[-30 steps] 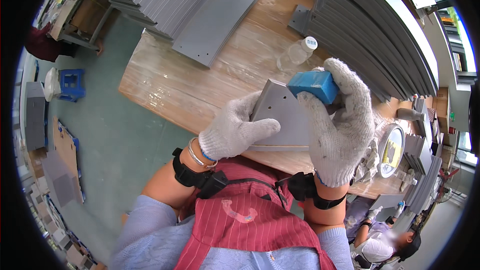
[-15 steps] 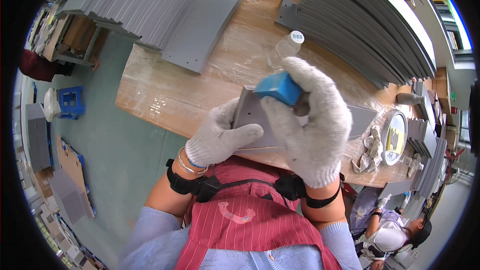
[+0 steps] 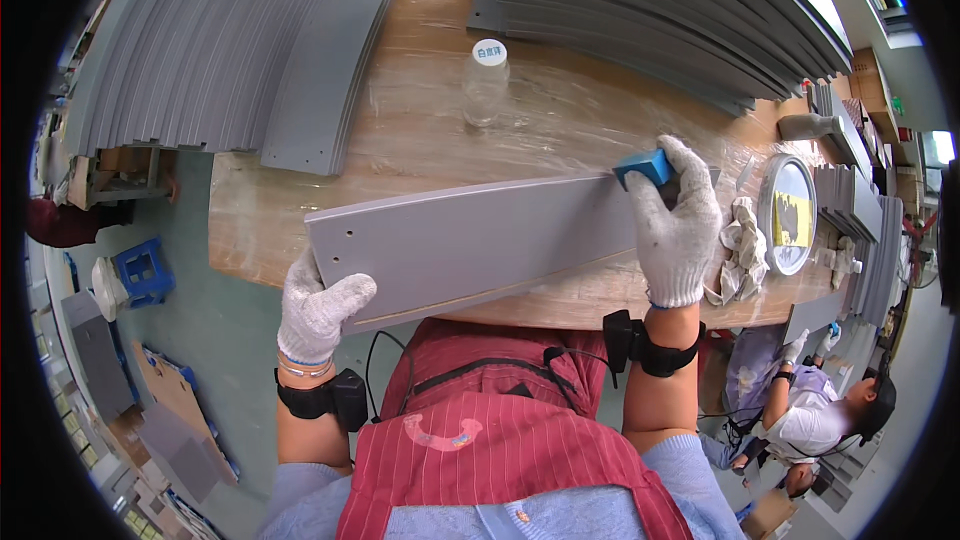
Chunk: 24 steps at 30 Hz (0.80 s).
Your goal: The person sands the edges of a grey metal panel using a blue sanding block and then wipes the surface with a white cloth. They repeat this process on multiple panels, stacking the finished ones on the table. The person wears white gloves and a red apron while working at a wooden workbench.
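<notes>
Plainly, both gloved hands were occupied: the left hand (image 3: 318,308) was closed around the left end of a long grey panel (image 3: 470,250), thumb across its face near two holes, while the right hand (image 3: 680,235) pinched a blue block (image 3: 646,168) between thumb and curled fingers at the panel's upper edge, toward its right end. The panel's lower left corner reached past the near edge of the film-wrapped bench (image 3: 570,130). Beyond the panel, bare film stretched to a clear bottle (image 3: 487,90) and two stacks of grey boards (image 3: 210,50); rightward, a crumpled cloth (image 3: 743,250) lay just beside the right hand.
</notes>
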### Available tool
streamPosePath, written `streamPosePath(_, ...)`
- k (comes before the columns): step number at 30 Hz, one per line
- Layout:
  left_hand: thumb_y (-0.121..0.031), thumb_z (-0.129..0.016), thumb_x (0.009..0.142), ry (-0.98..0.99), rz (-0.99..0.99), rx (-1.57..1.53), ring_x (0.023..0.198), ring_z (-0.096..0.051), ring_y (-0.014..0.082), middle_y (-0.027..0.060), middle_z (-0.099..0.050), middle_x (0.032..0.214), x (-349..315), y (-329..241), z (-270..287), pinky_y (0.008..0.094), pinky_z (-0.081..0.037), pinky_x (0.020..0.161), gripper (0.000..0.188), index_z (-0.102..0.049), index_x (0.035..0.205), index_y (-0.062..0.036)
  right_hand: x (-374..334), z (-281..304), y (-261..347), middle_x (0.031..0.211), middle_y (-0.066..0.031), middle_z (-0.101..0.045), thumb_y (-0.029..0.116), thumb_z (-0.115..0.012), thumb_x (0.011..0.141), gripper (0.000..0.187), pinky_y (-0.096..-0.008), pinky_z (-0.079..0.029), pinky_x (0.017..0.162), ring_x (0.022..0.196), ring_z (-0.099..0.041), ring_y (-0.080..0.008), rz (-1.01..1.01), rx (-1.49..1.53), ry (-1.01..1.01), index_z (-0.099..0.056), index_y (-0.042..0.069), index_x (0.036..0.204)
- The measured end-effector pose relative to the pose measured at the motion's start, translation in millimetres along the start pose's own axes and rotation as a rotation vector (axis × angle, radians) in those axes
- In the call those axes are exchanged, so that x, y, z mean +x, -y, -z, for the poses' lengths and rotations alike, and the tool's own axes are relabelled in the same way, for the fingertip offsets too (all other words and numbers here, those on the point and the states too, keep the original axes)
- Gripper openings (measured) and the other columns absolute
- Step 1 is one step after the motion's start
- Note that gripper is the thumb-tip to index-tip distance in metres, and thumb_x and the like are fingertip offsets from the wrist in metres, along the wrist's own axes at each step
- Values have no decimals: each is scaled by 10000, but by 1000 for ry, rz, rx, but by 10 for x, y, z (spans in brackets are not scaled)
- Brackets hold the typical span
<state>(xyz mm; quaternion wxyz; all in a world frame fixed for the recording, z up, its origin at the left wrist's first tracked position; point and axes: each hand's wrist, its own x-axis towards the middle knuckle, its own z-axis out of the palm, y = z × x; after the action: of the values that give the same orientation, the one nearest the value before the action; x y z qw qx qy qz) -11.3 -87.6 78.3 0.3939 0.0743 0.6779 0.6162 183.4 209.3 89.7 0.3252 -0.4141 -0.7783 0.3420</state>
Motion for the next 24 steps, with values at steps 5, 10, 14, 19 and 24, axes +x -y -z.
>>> streamPosePath(5,-63,-775,749,-50,-56,-36,916,-666,169,83,-691,1055,6,55,18,303,-544,845,541,-598,1253,21,-89,-338,475,978,-138,-707,38,-812,751,453,-309,-565,698,774,-694,-217,342,83,167,-663,34,1178)
streamPosePath(10,-143,-807,764,-40,-80,-19,966,-675,195,97,-683,1109,55,162,183,328,-550,880,602,-572,1295,14,25,-220,83,966,-145,-691,94,-773,758,428,-400,-554,761,867,-681,-334,286,21,137,-646,71,1166)
streamPosePath(14,-143,-824,721,-109,-76,-25,1004,-656,208,92,-668,1130,91,161,148,343,-530,913,683,-542,1318,29,210,165,-509,942,-150,-693,90,-782,754,427,-384,-555,749,823,-685,-313,121,-80,55,-665,49,1162)
streamPosePath(19,-162,-843,738,-87,-75,-20,1045,-653,222,103,-663,1168,118,188,210,362,-527,939,707,-528,1344,20,510,656,-1289,971,-150,-723,114,-793,774,419,-363,-565,736,755,-694,-259,-9,-275,-66,-682,47,1173)
streamPosePath(24,-129,-850,743,-83,-49,-32,1055,-656,236,103,-659,1194,161,249,309,385,-533,958,722,-515,1368,6,838,1150,-2079,974,-159,-731,175,-746,829,382,-368,-561,766,788,-709,-268,-169,-401,-167,-682,35,1179)
